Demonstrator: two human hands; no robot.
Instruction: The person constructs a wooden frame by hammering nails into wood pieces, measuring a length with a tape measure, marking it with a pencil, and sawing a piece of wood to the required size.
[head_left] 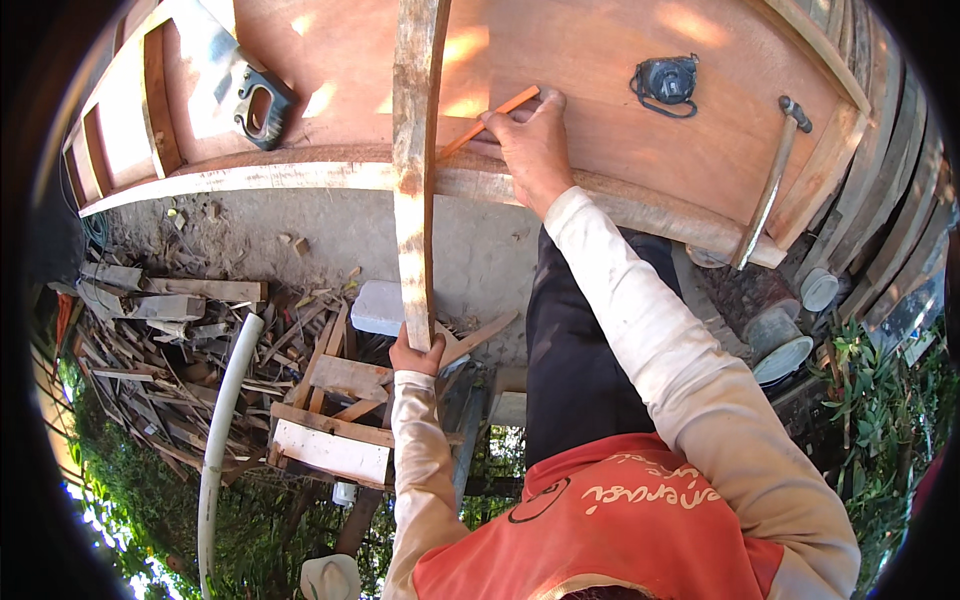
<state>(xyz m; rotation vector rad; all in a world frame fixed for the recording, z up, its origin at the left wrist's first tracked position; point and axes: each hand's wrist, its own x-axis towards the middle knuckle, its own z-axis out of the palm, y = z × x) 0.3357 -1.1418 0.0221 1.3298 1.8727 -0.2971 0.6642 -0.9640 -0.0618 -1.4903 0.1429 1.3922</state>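
A long wooden batten lies across the framed plywood panel, its near end jutting past the panel's edge. My left hand is wrapped round that near end. Between the fingers of my right hand is an orange carpenter's pencil. Its tip rests beside the batten, over the panel's near edge strip. Right of this hand, a black tape measure with a wrist strap lies on the plywood.
A handsaw lies on the panel's left side, and a hammer leans over the right end of its edge. Below left are scrap wood, a white pipe and a pale block. Buckets stand at the right by stacked boards.
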